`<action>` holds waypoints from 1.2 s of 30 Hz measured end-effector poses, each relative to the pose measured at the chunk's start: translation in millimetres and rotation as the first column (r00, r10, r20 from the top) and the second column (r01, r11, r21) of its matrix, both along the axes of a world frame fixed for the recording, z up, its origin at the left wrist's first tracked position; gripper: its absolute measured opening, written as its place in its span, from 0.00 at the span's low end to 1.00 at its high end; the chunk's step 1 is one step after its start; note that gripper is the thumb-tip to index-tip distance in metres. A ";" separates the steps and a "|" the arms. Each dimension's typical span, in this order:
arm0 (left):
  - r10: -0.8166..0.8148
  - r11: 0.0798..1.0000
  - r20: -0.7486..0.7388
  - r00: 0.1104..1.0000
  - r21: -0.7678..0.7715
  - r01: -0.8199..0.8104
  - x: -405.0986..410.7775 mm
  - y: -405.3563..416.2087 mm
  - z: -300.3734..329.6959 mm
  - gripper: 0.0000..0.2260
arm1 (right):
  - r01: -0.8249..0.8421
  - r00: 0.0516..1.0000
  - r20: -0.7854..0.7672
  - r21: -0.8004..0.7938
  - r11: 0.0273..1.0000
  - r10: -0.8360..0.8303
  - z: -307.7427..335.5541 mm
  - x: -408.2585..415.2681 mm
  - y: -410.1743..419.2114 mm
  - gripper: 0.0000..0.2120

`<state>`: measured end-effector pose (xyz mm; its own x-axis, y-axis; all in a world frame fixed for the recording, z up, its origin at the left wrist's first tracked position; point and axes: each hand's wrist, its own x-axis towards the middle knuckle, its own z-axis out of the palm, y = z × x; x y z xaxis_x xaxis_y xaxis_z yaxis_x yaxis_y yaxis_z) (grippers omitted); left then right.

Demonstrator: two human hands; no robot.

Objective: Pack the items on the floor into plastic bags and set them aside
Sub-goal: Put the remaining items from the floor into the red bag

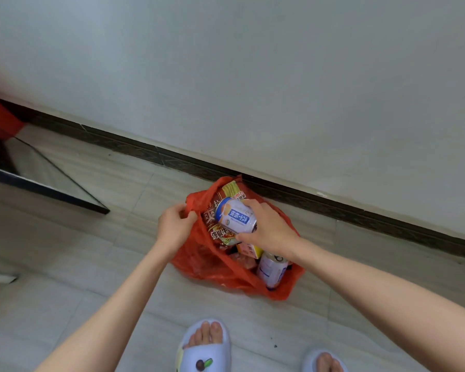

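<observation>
A red plastic bag (204, 264) sits open on the tiled floor next to the wall. My left hand (173, 225) pinches the bag's left rim and holds it up. My right hand (269, 229) grips a white and blue drink can (235, 214) on its side, just above the bag's mouth. Inside the bag lie a red noodle packet (220, 232), a small yellow and pink box (250, 250) and a second white can (271, 268). Deeper contents are hidden by the bag's folds.
A dark skirting board (333, 205) runs along the wall right behind the bag. A low glass-topped table (46, 181) with a dark edge stands at the left. My feet in pale slippers (207, 347) are at the bottom of the view.
</observation>
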<state>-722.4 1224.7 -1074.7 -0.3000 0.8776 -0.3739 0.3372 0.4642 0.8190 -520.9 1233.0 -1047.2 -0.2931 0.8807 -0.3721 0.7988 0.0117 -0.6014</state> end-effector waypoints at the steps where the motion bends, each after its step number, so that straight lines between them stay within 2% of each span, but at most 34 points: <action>1: -0.014 1.000 0.000 1.000 0.018 0.014 -0.9 -6.0 4.7 0.05 | 0.000 1.000 -0.004 -0.001 1.000 0.000 -2.0 -4.6 -2.8 0.39; 3: -0.003 0.999 0.007 1.000 0.048 0.002 -3.1 -16.5 13.6 0.09 | -0.037 0.999 0.000 0.015 0.999 0.037 -5.4 -15.8 -9.6 0.40; 8: 0.076 0.992 0.053 0.996 0.101 -0.081 -12.2 -24.0 35.2 0.10 | -0.102 0.995 0.020 0.065 0.993 0.101 -23.3 -39.8 -26.9 0.32; 13: 0.069 0.993 -0.008 0.998 0.095 -0.068 -20.8 -31.1 37.6 0.09 | -0.262 0.965 0.032 0.040 0.964 0.261 -32.6 -31.6 -32.2 0.26; 15: 0.059 0.993 -0.031 0.998 0.101 -0.056 -19.7 -32.8 39.9 0.07 | -0.273 0.962 0.012 0.031 0.961 0.273 -33.1 -25.9 -32.8 0.22; 18: 0.049 0.993 -0.029 0.998 0.104 -0.046 -13.6 -34.1 40.1 0.08 | -0.043 0.999 -0.029 0.077 0.996 0.045 -33.1 -5.1 -29.2 0.11; 20: 0.027 0.994 -0.029 0.999 0.111 -0.024 -7.8 -36.1 34.6 0.06 | 0.127 0.991 0.031 0.136 0.982 -0.133 -37.9 21.1 -19.4 0.08; 23: 0.022 0.993 -0.012 1.000 0.116 -0.021 -0.2 -41.0 25.9 0.04 | 0.345 0.924 0.166 0.019 0.938 -0.343 -55.1 70.5 0.2 0.11; 25: 0.064 0.990 -0.004 0.998 0.127 -0.063 0.8 -41.5 23.2 0.04 | 0.485 0.872 0.151 -0.131 0.865 -0.466 -65.3 95.1 5.8 0.10; 28: 0.075 0.989 0.002 0.997 0.126 -0.074 -0.3 -40.1 20.8 0.04 | 0.592 0.801 0.070 -0.241 0.769 -0.595 -81.8 108.3 -1.4 0.13; 30: 0.058 0.991 0.006 0.998 0.117 -0.058 -0.4 -40.2 16.7 0.04 | 0.671 0.678 0.030 -0.434 0.602 -0.734 -97.9 108.2 -10.1 0.17; 32: 0.042 0.993 -0.004 0.999 0.107 -0.041 -1.4 -40.2 13.4 0.04 | 0.645 0.523 0.004 -0.656 0.392 -0.853 -110.2 107.7 -15.5 0.21; 33: 0.045 0.993 -0.010 0.999 0.107 -0.044 -1.8 -39.6 12.6 0.04 | 0.614 0.467 -0.011 -0.716 0.333 -0.884 -113.1 108.8 -14.7 0.21; 34: 0.051 0.993 -0.015 0.999 0.108 -0.049 -1.9 -39.2 12.0 0.04 | 0.589 0.443 -0.027 -0.745 0.314 -0.896 -113.3 109.9 -12.6 0.18; 36: 0.061 0.992 -0.013 0.998 0.111 -0.059 -1.3 -39.1 12.1 0.06 | 0.608 0.459 -0.041 -0.714 0.347 -0.888 -110.5 113.3 -8.3 0.13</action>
<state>-723.7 1185.5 -1062.5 -0.3590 0.8933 -0.2705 0.3252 0.3914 0.8609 -407.6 1224.7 -1157.8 0.1601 0.4532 -0.8769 -0.0157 -0.8871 -0.4614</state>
